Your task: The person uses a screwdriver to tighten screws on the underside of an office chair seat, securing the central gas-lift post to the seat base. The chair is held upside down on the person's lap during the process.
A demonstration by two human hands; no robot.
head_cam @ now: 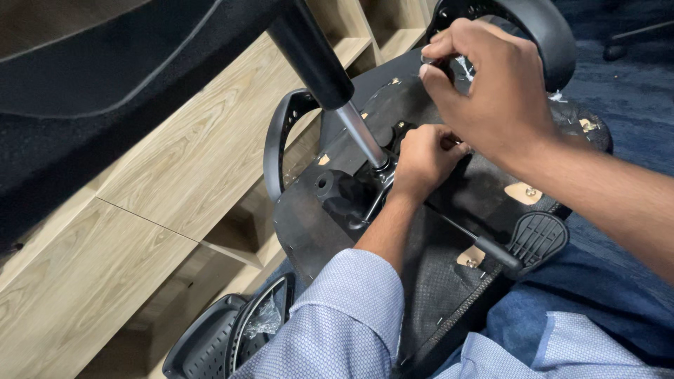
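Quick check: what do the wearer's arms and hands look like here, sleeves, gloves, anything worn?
Both hands bare, no gloves, no rings or watch visible. Left hand comes from a light blue, finely patterned shirt sleeve rolled up the forearm. Right hand has a bare forearm; matching sleeve fabric shows at the frame's bottom.

Single head camera, looking steeply down, close over upturned chair seat (449,281).
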